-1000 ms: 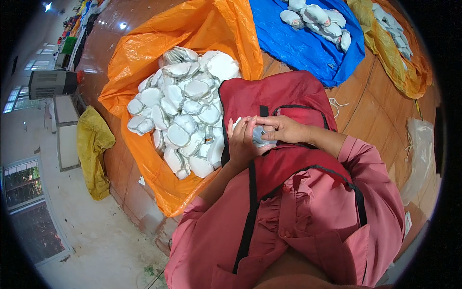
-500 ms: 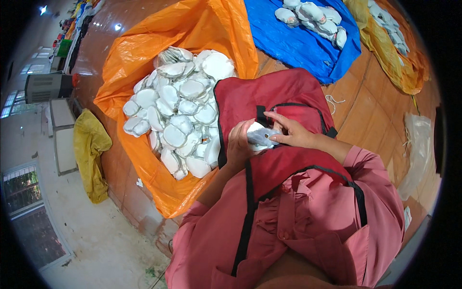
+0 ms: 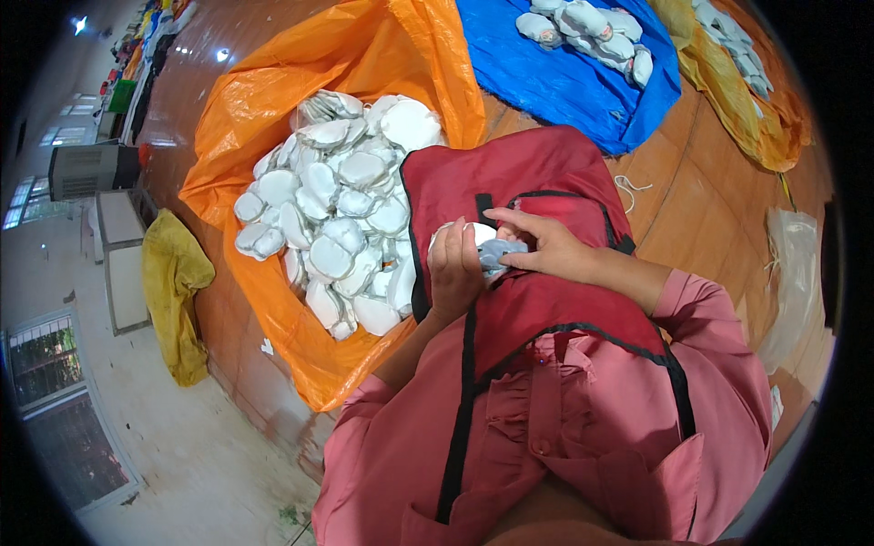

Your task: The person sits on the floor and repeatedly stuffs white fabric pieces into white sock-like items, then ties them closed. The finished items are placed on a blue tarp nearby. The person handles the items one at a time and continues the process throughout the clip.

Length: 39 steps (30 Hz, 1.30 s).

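Note:
Over my lap, a small padded piece of white and grey fabric [image 3: 498, 253] is held between both hands; its exact kind I cannot tell. My left hand [image 3: 455, 270] wraps round its left side, with the white part showing behind the fingers. From the right, my right hand [image 3: 553, 247] grips the grey part between thumb and fingers. Beneath the hands lies a dark red apron [image 3: 510, 164] with black edging and a pocket. Close by on the left, many similar white oval padded pieces [image 3: 332, 257] are heaped on an orange sheet [image 3: 273, 332].
Ahead, a blue sheet [image 3: 546, 114] carries several grey-white stuffed pieces [image 3: 601, 36]. Yellow and orange sheeting [image 3: 728, 109] with more pieces lies far right. A clear plastic bag [image 3: 790, 282] is at right, a yellow sack [image 3: 173, 300] at left by the wall. White string [image 3: 630, 188] lies on the tiled floor.
The padded piece has turned in my hands and shifted slightly left, with its white part now showing farther left behind my left fingers. My right hand has moved a little left with it.

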### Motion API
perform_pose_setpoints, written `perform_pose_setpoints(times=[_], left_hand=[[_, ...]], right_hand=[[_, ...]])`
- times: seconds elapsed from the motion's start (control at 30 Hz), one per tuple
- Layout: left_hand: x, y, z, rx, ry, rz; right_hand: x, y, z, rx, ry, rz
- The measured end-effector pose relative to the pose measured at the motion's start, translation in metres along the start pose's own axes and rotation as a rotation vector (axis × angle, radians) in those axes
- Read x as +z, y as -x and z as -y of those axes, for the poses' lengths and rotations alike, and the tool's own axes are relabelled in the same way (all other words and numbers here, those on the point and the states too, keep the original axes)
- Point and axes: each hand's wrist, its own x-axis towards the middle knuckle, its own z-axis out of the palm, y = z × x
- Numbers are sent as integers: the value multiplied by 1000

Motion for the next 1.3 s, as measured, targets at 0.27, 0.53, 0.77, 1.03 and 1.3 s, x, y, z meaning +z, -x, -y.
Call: perform_pose_setpoints(times=[0.27, 0.53, 0.77, 1.03, 1.3], left_hand=[[-2, -10, 1, 7, 146, 191], [-47, -45, 21, -2, 198, 642], [-41, -37, 21, -130, 220, 706], [-27, -18, 19, -125, 288, 687], [-12, -5, 18, 88, 225, 470]], right_hand=[[3, -5, 6, 103, 393, 14], [5, -9, -4, 150, 422, 13], [3, -11, -7, 135, 481, 72], [-2, -17, -4, 124, 62, 198], [6, -22, 8, 408, -535, 107]])
